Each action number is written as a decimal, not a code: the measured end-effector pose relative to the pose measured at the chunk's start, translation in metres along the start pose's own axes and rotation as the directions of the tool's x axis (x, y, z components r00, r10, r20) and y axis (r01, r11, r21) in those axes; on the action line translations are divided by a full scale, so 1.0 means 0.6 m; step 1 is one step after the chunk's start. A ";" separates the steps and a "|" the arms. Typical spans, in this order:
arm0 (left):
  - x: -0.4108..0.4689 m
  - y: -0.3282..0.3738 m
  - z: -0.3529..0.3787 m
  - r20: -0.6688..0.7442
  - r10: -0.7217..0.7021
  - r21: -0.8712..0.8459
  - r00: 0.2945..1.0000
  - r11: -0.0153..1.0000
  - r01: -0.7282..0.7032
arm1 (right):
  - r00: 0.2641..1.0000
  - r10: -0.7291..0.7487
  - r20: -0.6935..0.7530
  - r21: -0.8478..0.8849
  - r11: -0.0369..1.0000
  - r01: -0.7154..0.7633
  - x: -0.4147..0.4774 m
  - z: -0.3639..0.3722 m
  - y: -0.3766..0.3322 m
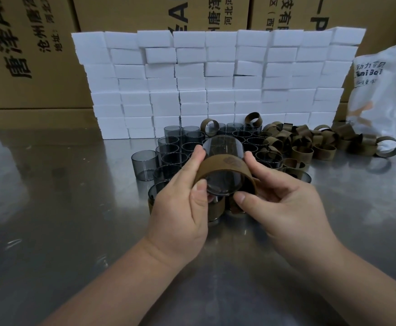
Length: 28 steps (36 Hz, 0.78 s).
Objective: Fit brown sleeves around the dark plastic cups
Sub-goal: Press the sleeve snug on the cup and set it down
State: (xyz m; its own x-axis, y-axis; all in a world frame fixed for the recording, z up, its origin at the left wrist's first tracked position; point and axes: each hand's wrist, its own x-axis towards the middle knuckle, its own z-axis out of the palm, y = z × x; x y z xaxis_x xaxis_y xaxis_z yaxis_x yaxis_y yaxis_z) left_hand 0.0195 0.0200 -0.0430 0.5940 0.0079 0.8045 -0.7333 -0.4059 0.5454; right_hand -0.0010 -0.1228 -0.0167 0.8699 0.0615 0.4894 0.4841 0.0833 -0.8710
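While left hand (180,208) and right hand (284,208) are pinching the sleeve (222,165) on the cup (220,147), each grip should be sliding it evenly, square between them.

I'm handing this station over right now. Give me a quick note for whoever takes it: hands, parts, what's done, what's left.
Left hand: grips the held cup, which is lifted above the table and tilted, base toward the camera.
Right hand: pinches the brown sleeve, which circles that cup's base end.
Bare cups stand clustered behind the hands. Loose sleeves are piled to their right.
Done: at least one sleeved cup stands below the hands.
Left: probably finish seating this sleeve, then do the many bare cups.
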 end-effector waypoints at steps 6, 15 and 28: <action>0.001 0.002 -0.002 -0.019 0.009 0.035 1.000 0.999 -0.008 | 1.000 -0.003 -0.018 -0.011 1.000 0.003 0.003 -0.003 0.004; 0.004 0.012 -0.005 -0.056 0.056 0.112 0.997 0.992 -0.049 | 0.999 0.002 -0.050 -0.047 0.999 -0.004 0.005 -0.006 0.010; 0.001 0.001 -0.007 0.034 0.044 0.095 0.998 0.994 -0.047 | 0.995 -0.096 0.011 -0.140 0.985 0.097 0.003 -0.010 0.022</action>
State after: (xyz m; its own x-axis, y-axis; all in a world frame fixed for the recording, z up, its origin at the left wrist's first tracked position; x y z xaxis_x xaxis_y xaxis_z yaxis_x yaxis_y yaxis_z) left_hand 0.0180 0.0239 -0.0412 0.5719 -0.0415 0.8192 -0.7261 -0.4904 0.4820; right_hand 0.0076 -0.1276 -0.0272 0.8181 0.0643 0.5715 0.5746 -0.0510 -0.8169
